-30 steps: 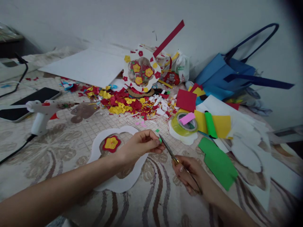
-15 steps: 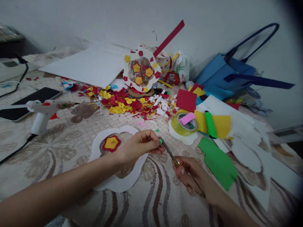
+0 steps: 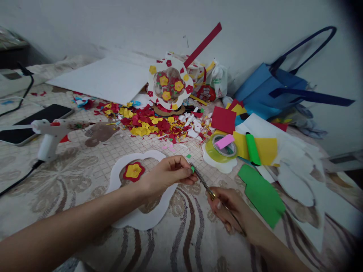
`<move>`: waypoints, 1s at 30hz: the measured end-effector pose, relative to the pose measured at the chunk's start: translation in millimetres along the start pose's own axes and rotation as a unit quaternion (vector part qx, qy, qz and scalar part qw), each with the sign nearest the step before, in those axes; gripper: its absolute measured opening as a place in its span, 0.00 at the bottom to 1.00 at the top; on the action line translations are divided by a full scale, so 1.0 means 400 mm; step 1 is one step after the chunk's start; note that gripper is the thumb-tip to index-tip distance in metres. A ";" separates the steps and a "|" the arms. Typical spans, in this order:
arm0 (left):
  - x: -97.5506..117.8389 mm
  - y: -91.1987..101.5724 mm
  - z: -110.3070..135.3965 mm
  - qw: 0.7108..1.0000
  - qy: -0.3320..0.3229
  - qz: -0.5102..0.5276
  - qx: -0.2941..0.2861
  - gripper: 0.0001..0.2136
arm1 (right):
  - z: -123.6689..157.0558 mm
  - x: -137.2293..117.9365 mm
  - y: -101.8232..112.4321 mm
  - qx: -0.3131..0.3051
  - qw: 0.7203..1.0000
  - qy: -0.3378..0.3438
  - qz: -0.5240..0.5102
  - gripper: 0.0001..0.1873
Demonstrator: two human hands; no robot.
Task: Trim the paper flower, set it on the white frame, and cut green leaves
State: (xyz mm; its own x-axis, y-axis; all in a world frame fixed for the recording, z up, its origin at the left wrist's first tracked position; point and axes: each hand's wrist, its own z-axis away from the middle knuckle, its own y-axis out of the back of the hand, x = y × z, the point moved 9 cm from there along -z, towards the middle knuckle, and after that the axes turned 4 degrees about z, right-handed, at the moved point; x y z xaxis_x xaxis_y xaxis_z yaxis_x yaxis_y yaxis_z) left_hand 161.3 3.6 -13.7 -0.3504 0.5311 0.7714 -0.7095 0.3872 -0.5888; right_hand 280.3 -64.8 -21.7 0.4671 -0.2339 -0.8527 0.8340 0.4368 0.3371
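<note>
L hand pinching a tiny green scrap btwn thumb & fingertips, a bit above the table, just past the R edge of the white frame. R hand gripping scissors, blades pointing up-L, tips right at the scrap; can't tell if they touch it. Blades look nearly together.

Frame lies under L wrist & forearm, which hide part of it. Red-&-yellow flower in upper L of its opening. Another small green bit on the tablecloth, just beyond L fingers.

R side's crowded: green sheet nr R forearm; tape roll w/ pink piece on top, beyond R hand; bright green tube across yellow paper; red paper behind the tape; white sheets far R.

L side: glue gun w/ its cord, overlapping a phone from this view.

Back: messy heap of red, yellow & white cuttings spread in front of a decorated disc standing upright, red strip slanting up beside it. White board back L, plastic bag behind disc, blue bag back R against wall.
</note>
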 end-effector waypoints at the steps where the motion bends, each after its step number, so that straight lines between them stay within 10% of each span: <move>1: 0.001 -0.001 0.001 1.000 -0.001 0.000 0.000 0.11 | 0.000 0.000 0.001 0.002 1.000 0.000 0.005 0.28; 30: -0.003 -0.002 0.001 1.000 -0.003 -0.003 -0.012 0.10 | -0.015 0.004 0.005 0.019 0.998 0.011 -0.059 0.29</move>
State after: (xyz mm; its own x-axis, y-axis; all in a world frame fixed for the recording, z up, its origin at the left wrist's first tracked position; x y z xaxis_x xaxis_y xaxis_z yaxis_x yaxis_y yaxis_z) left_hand 162.1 2.5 -14.0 -0.3502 0.5250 0.7757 -0.6958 0.4086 -0.5907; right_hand 281.0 -59.2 -24.9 0.3582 -0.2623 -0.8960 0.8935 0.3747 0.2475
